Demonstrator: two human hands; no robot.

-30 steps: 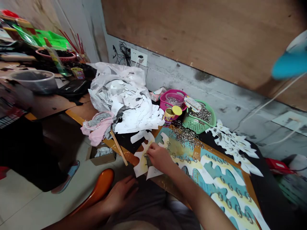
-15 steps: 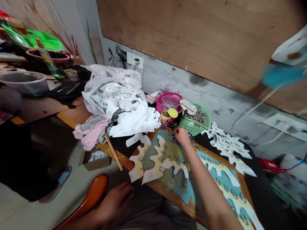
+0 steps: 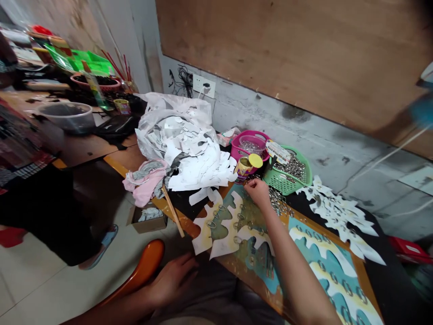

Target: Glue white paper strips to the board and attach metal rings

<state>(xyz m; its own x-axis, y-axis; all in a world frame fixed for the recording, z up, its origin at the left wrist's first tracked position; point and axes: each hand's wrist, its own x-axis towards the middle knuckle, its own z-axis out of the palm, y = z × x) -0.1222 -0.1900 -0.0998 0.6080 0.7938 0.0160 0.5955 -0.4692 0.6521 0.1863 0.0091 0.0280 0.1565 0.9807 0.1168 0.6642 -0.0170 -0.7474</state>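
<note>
**Right hand (image 3: 259,193) picks at loose rings**

From the head view, the right hand's fingertips are drawn together at the edge of loose metal rings (image 3: 279,201) on a painted board (image 3: 260,266); whether they grip one, I cannot tell. Just past the hand sit a yellow-lidded cup (image 3: 245,166), a pink basket (image 3: 250,144) and a green basket (image 3: 287,183). Nearer the person, below the hand, lie paper cutouts (image 3: 216,230) with rings on them. The left hand (image 3: 172,280), fingers apart, is off the board, beside an orange plastic seat (image 3: 145,264).
</note>
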